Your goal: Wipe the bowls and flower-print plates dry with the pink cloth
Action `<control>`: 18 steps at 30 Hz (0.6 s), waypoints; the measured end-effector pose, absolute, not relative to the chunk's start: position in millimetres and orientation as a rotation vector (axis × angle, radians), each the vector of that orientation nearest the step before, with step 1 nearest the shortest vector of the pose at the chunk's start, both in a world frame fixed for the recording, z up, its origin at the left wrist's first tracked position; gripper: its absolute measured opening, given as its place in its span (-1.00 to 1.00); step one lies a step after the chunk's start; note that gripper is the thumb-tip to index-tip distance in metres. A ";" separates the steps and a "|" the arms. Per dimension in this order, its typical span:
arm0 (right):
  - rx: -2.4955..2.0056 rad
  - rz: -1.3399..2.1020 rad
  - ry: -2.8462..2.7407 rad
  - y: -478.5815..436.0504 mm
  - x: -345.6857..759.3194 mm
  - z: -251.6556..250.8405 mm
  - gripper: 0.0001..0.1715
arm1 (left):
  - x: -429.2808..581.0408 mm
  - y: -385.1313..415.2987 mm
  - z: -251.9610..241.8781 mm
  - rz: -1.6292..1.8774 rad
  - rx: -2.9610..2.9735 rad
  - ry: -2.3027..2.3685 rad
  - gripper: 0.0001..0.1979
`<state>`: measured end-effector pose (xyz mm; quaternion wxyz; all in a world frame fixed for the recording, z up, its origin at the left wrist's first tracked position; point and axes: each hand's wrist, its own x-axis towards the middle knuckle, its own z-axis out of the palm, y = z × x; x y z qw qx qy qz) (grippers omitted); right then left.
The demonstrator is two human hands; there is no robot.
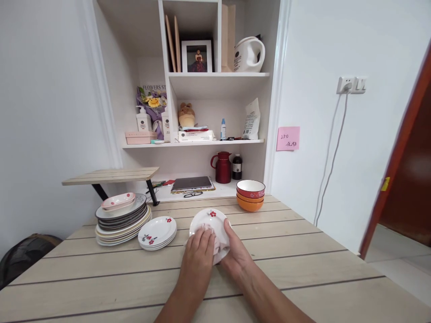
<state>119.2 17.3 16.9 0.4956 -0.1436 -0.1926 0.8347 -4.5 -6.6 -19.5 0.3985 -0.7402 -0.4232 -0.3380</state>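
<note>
My right hand (236,255) grips a small white plate (218,218) with red flowers by its right edge, thumb on the rim. The plate is tilted up above the wooden table. Pressed against its face, my left hand (199,251) holds a pale pink cloth (217,244), partly hidden under the fingers. To the left lies a short stack of matching flowered plates (158,229). Farther left is a taller stack of larger plates (123,220), topped by a pink-dotted oval dish (118,200).
Stacked orange and red bowls (250,197) stand at the table's back right. A small raised wooden shelf (111,176) overhangs the back left. Behind are a closed laptop (191,183), eyeglasses (193,194), a red jug (222,168) and a dark bottle (237,167).
</note>
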 end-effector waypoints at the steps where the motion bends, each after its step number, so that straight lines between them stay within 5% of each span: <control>1: -0.342 2.022 -0.473 17.1 119.1 16.7 -0.41 | -4.5 -6.7 -19.0 -0.862 -1.876 -1.068 -0.59; 18: -0.393 2.065 -0.436 3.6 103.5 24.6 -0.42 | -9.3 -12.4 0.3 -0.772 -1.710 -1.377 -0.67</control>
